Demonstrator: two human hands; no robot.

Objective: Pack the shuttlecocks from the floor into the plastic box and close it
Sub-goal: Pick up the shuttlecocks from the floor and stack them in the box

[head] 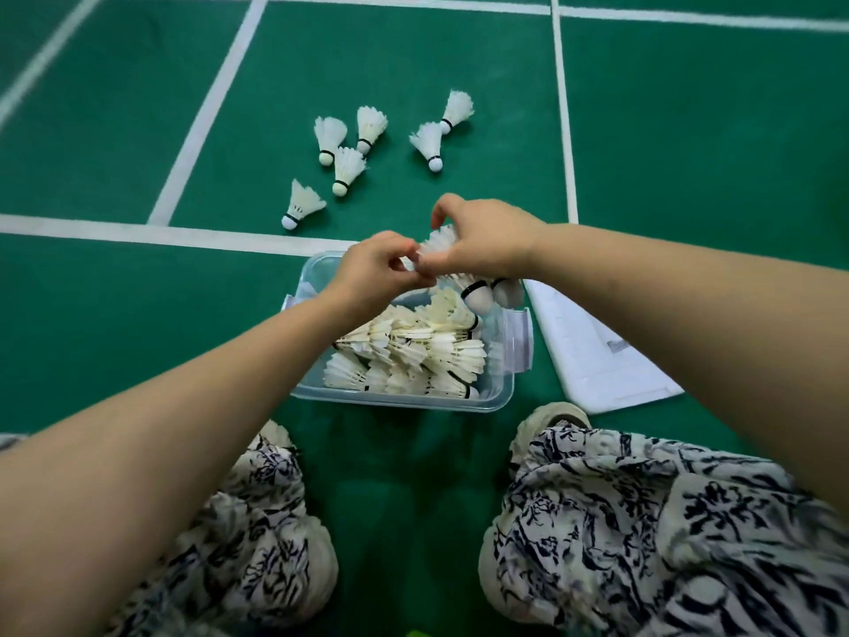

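A clear plastic box [500, 397] stands open on the green floor in front of me, holding several white shuttlecocks [413, 351]. Above its far edge my right hand [482, 241] grips two shuttlecocks [478, 294], cork ends pointing down toward the box. My left hand [376, 268] is right beside it, its fingertips pinching the feathers of the same bunch. Several more shuttlecocks [349, 170] lie scattered on the floor beyond the box, with a pair [432, 144] further right.
The white box lid [592, 356] lies flat on the floor to the right of the box. My knees in patterned trousers and pale shoes [551, 420] frame the near side. White court lines [138, 232] cross the floor.
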